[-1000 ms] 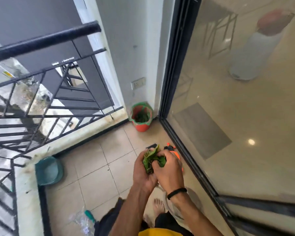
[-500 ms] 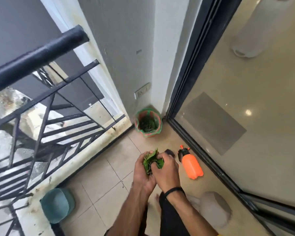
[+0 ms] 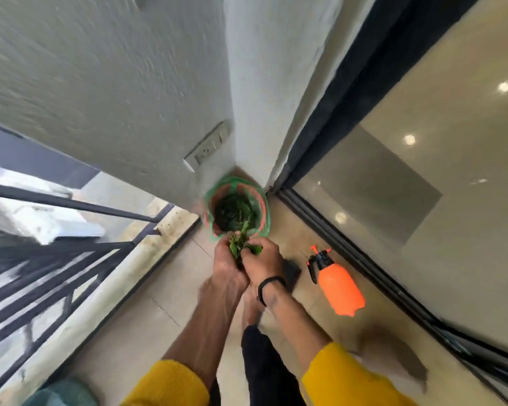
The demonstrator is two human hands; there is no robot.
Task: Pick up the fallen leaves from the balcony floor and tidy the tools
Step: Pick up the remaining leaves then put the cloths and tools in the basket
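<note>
Hands (image 3: 244, 266) now reach bin rim (image 3: 217, 237), leaves (image 3: 241, 244) seemingly overhanging it.

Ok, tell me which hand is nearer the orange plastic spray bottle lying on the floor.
Right. The right hand is just left of the orange plastic spray bottle; the left hand lies beyond it, farther left.

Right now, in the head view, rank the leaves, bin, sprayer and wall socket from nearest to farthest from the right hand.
1. Leaves: gripped in the right hand, together with the left.
2. Bin: just ahead, in the corner.
3. Sprayer: lying on the floor to the right.
4. Wall socket: up on the wall beyond the bin.
</note>
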